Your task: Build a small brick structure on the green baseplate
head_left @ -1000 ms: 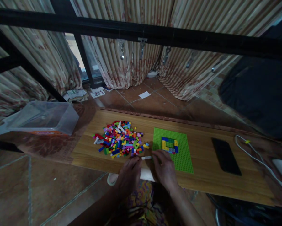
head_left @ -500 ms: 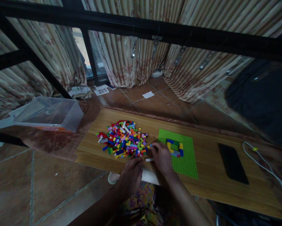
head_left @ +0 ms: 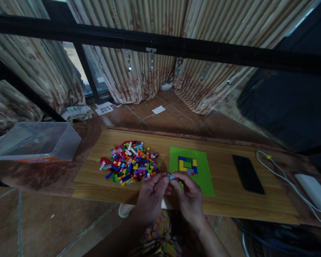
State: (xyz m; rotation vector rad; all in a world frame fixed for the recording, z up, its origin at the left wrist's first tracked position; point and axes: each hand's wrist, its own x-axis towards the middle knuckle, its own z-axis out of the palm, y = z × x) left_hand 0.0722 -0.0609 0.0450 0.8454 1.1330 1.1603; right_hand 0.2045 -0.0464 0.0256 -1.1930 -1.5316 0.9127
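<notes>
My left hand (head_left: 152,198) and my right hand (head_left: 188,196) meet above the near edge of the wooden board (head_left: 230,200). Their fingertips pinch a small light-blue brick (head_left: 170,176) between them. To the left lies a heap of several small coloured bricks (head_left: 128,162). Just beyond my right hand is a green baseplate (head_left: 200,178) with a small square ring of blue, yellow and green bricks (head_left: 187,164) built on it.
A black phone (head_left: 247,174) lies on the board to the right, with a white cable (head_left: 280,178) and a white charger (head_left: 314,192) beyond it. A clear plastic tub (head_left: 34,141) stands at the left. A black bar (head_left: 160,44) crosses overhead before curtains.
My right hand has pulled back from the edge of the heap, and both hands have come together, holding a small brick. A white brick seen between the hands earlier is out of sight now.
</notes>
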